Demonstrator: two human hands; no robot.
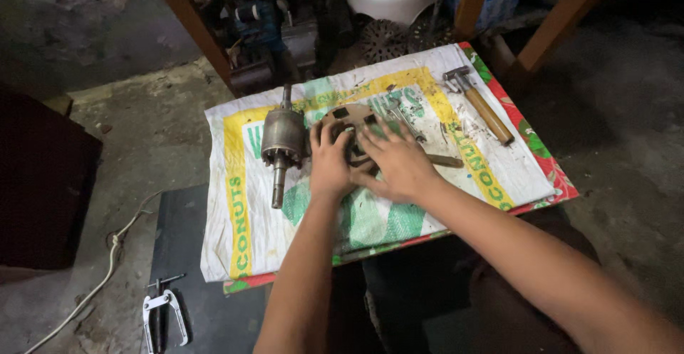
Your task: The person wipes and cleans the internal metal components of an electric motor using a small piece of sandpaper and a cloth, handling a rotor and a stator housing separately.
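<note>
From the head camera we look down on both our hands pressed onto a round metal motor end cover (354,120) that lies on a printed woven sack (370,218) spread over the work surface. Our left hand (330,161) lies flat on the cover's left side, fingers (318,134) stretched forward and slightly spread, palm down; it clasps nothing, only rests on the metal. Our right hand (399,163) covers the right and lower part of the cover, fingers fanned wide toward the left, also open and pressing rather than gripping. The two hands touch or nearly touch at the thumbs; we cannot tell which. Most of the cover is hidden under them, with only its upper rim and cut-out openings showing.

Just left of the left hand a motor rotor (283,142) lies on the sack, its shaft pointing toward us. A wrench (405,120) lies just beyond the right hand's fingers, and a hammer (479,104) with a wooden handle lies farther right, near the sack's edge. Down on the dark mat at lower left sits a puller tool (163,316), well apart from both hands, beside a pale cord (107,272) on the floor.
</note>
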